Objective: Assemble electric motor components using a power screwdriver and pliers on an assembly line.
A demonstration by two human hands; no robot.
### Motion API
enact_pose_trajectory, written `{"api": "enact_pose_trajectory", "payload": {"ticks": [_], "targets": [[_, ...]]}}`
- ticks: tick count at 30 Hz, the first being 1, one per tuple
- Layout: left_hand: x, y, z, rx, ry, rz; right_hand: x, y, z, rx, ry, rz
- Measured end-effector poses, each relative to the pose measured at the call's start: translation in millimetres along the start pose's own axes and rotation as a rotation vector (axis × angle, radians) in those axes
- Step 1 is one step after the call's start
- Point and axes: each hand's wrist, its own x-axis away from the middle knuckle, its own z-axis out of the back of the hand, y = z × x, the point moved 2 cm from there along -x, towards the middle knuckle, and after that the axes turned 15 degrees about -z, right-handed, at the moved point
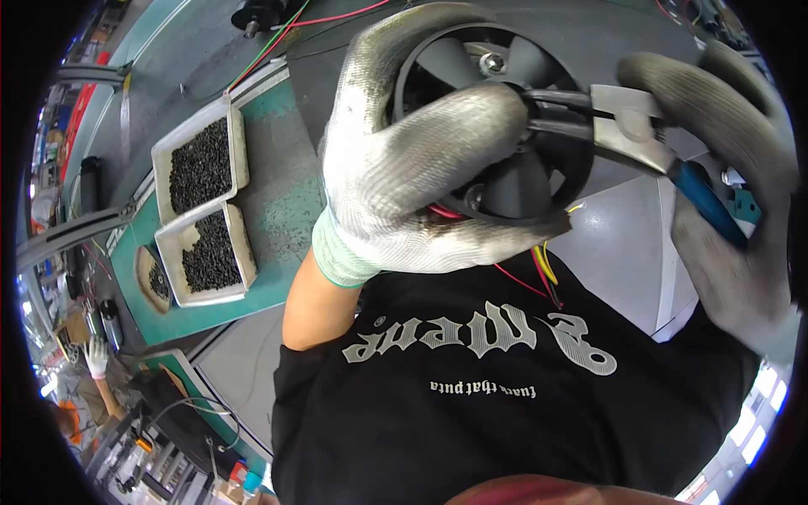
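Wrapped in a white glove with a mint cuff, my left hand (383,151) grips a round black fan (522,181) by its housing, the thumb lying across its face. Red, yellow and black wires (545,265) hang below the fan. My right hand (728,168), in a grey-stained glove, is closed around pliers (627,122) with blue handles. Their dark jaws point left and overlap the fan's middle beside my left thumb tip. Whether the jaws hold something there I cannot tell.
On a green mat (273,194) to the left stand two white bins (160,181) of small black parts and a smaller dish (145,282). A black motor-like part (257,15) with wires lies at the far edge. Another person's gloved hand (97,358) shows at lower left.
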Motion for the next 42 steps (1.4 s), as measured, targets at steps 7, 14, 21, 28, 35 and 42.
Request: {"api": "enact_pose_trajectory", "payload": {"ticks": [7, 14, 21, 28, 35, 42], "targets": [[8, 16, 11, -0.162, -0.133, 0.04, -17, 4, 4, 0.152, 0.115, 0.062], [77, 16, 63, -0.084, 0.119, 0.36, 51, 143, -119, 0.463, 0.39, -0.499], [8, 12, 50, 0.372, 0.098, 0.733, 57, 1, -136, -0.507, -0.018, -0.293], [6, 4, 20, 0.697, 0.308, 0.829, 33, -22, -154, -0.909, 0.135, -0.172], [-13, -8, -4, -0.116, -0.058, 0.307, 15, -2, -175, -0.992, 0.419, -0.302], [50, 50, 24, -0.147, -0.177, 0.672, -53, 145, -119, -1.199, 0.252, -0.95]]}}
